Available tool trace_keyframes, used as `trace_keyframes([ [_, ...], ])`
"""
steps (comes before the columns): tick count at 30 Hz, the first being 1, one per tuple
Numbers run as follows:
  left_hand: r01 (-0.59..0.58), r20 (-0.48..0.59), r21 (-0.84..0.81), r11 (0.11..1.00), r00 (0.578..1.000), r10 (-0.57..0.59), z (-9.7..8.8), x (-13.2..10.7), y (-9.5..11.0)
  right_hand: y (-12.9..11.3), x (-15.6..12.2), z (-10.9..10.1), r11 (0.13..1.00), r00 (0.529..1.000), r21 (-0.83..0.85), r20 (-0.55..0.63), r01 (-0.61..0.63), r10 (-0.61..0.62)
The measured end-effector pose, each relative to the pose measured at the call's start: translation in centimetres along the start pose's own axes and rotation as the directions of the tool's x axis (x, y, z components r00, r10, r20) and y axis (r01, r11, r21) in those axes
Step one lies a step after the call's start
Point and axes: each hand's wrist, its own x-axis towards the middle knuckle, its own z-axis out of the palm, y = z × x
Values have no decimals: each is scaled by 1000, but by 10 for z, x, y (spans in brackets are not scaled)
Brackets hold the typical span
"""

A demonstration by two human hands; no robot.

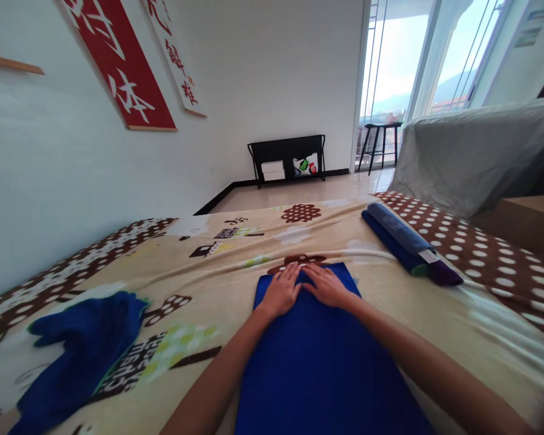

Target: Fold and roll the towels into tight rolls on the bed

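A blue cloth [320,368] lies flat in a long folded strip, running from the bottom of the head view toward the middle of the bed. On its far end rest both palms, side by side. My left hand [281,290] lies flat with its fingers stretched forward. My right hand [325,285] is flat too, its fingers angled toward the left one. Neither hand grips anything. Off to the left, a crumpled blue cloth [88,344] sits in a loose heap. To the right lie rolled or folded blue cloths [396,238], one with a white tag.
A patterned beige blanket [185,272] with brown dotted borders covers the bed. Beyond it stand a low black rack [286,158] against the wall and a black stool [381,142] near the window. A plastic-covered piece of furniture [476,151] and a cardboard box [532,223] are at right.
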Motion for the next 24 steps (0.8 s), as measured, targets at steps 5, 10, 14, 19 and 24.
trace_keyframes([
  [5,94,111,49,994,989,-99,-3,-39,-39,33,-33,-8,994,990,-59,98,-91,97],
  [10,208,81,104,973,973,-217,-17,-45,-42,43,-36,-26,970,970,-130,108,-205,220],
  [14,183,24,91,979,982,-185,2,-26,20,-19,-22,-3,976,978,-123,87,-179,190],
  [19,172,24,63,983,984,-174,8,-51,27,-15,-62,-11,980,981,-107,88,-165,175],
  [24,182,-29,57,982,983,-180,-8,-85,38,-5,-108,-38,957,967,-143,-12,-254,255],
])
